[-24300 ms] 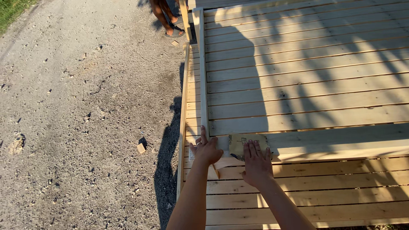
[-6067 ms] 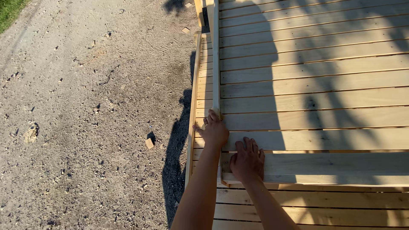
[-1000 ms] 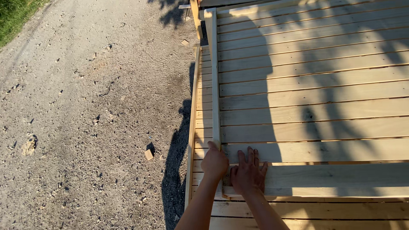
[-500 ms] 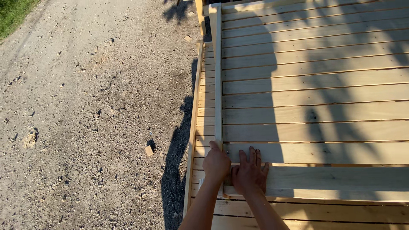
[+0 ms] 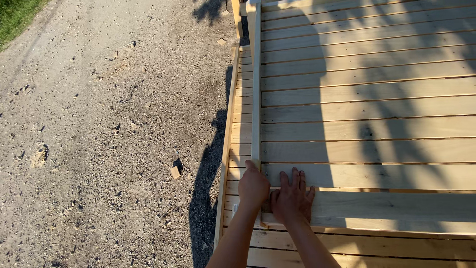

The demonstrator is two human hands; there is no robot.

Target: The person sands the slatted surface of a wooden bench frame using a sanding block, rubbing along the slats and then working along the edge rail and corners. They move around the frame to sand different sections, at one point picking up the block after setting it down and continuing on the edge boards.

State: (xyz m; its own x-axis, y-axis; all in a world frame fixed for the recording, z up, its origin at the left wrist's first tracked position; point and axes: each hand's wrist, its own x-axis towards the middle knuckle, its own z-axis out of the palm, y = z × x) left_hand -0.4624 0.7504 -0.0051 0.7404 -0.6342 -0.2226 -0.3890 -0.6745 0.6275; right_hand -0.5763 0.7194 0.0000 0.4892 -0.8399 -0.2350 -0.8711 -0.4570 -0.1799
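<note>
Pale wooden deck boards under two bare hands.
Left hand (image 5: 253,187) curls around the upright edge strip (image 5: 256,84); right hand (image 5: 292,198) lies flat, fingers spread, on a loose plank (image 5: 396,211).

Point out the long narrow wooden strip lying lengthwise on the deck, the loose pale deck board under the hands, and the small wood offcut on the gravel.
Long narrow wooden strip (image 5: 256,99), head view, mid-length.
Loose pale deck board (image 5: 396,211), head view, bare top face.
Small wood offcut (image 5: 175,172), head view, centre.
</note>
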